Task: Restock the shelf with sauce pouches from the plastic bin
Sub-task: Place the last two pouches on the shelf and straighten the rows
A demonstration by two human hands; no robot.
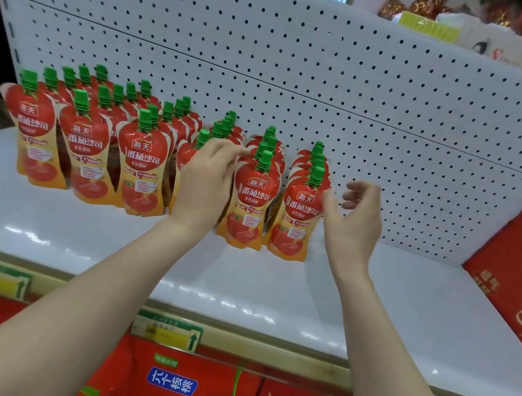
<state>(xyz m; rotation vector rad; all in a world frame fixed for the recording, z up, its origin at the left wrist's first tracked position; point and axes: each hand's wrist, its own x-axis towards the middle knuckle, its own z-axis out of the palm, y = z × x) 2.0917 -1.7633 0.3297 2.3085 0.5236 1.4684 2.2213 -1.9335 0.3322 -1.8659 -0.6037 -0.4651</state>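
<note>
Tomato sauce pouches [143, 165] with green caps stand upright in six front-to-back rows on the white shelf [243, 287], against the pegboard back panel [331, 85]. Left hand [204, 185] covers the fourth row's front pouch, fingers nearly straight, tips touching the fifth row's front pouch [255, 197]; no grip evident. Right hand [355, 218] hangs just beside the rightmost front pouch [296, 221], fingers loosely curled, holding nothing. A red box [518, 269] lies at the shelf's right end. Price labels [169, 334] sit on the shelf edge; red cartons [186, 384] are below.
</note>
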